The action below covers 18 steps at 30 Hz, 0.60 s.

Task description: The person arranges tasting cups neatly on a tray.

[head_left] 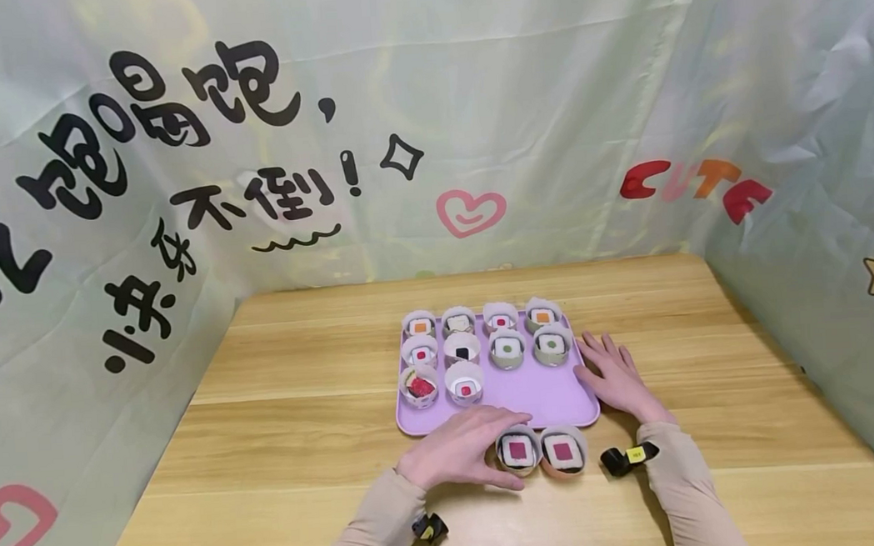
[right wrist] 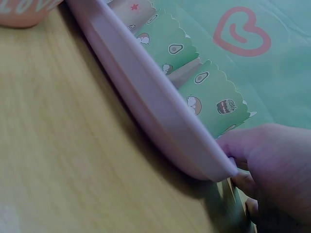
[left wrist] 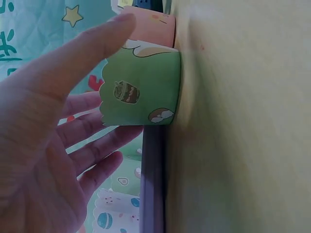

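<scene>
Two paper cups, a green one [left wrist: 141, 87] and an orange one [head_left: 564, 451], stand side by side on the table before the tray. Each contains a white square piece with a dark pink centre. My left hand [head_left: 466, 446] is spread around the green cup from the left, thumb in front and fingers behind, not closed on it. At the right rim of the purple tray [head_left: 534, 392], my right hand [head_left: 620, 383] holds the edge. Its thumb [right wrist: 235, 143] lies over the rim, and the other fingers are outside, partly hidden.
Several paper cups stand in rows on the tray, among them one with a red piece [head_left: 419, 385] and a pale one [head_left: 464, 384]. Wooden table [head_left: 290, 449] surrounds the tray. A printed fabric curtain [head_left: 549, 132] closes the back and sides.
</scene>
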{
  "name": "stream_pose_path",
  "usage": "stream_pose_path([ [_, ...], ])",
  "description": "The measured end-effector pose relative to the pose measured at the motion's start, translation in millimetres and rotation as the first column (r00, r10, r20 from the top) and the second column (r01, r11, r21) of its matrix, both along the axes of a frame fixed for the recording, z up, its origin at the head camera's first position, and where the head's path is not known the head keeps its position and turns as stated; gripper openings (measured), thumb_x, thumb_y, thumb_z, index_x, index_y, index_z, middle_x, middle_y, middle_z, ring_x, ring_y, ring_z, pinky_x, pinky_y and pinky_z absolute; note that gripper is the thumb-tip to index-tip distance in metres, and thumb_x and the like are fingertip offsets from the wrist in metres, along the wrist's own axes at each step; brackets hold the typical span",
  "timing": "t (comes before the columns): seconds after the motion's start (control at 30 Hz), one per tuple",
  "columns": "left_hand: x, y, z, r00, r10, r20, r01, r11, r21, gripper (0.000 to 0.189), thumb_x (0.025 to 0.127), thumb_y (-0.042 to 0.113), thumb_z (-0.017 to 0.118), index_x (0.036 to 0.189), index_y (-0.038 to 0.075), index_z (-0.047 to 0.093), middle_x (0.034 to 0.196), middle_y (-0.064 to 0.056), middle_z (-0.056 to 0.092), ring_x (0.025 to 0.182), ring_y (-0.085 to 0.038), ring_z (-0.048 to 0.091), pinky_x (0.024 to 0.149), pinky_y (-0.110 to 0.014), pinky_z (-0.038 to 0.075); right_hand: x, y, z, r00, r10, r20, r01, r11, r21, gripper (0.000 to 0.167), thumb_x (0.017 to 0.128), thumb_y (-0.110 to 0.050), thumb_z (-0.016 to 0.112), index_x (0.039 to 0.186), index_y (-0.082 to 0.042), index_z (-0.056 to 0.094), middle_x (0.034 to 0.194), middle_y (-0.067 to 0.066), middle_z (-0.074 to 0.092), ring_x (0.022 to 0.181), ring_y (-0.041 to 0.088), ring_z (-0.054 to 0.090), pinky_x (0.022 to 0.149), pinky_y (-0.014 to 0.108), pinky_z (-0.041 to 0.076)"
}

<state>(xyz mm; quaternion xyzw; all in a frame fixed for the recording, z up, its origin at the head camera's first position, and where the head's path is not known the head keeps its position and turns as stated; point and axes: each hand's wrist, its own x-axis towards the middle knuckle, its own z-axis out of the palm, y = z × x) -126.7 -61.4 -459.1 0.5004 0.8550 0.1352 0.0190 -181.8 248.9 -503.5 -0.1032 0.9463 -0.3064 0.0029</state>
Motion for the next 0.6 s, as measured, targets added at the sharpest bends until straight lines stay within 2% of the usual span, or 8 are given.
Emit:
stream_pose_path([
  [0.3, 2.3, 2.8, -4.5, 1.000, 0.027, -0.005, -0.027, 0.999, -0.023, 0.084, 0.082, 0.056, 0.076, 0.149, 0.015, 0.045, 0.143, 0.002, 0.060, 0.133, -0.013, 0.055, 0.122, -0.032, 0.036, 0.4, -0.1, -0.1, 1.000, 0.000, 0.007, 0.000, 1.000, -0.001, 0.060, 0.103, -0.027, 0.049, 0.151, 0.007, 0.037, 0.160, 0.034, 0.023, 0.150, 0.058, 0.006, 0.120, 0.072, 0.001],
  [0.6, 2.0, 5.2, -10.7, 0.997, 0.055, -0.055, -0.056, 0.998, -0.014, 0.088, 0.080, 0.054, 0.079, 0.150, 0.015, 0.043, 0.140, 0.003, 0.061, 0.128, -0.013, 0.056, 0.119, -0.031, 0.040, 0.2, -0.2, -0.4, 1.000, -0.003, 0.002, 0.003, 1.000, 0.001, 0.060, 0.102, -0.026, 0.050, 0.150, 0.007, 0.037, 0.160, 0.034, 0.023, 0.149, 0.058, 0.007, 0.120, 0.072, 0.001],
])
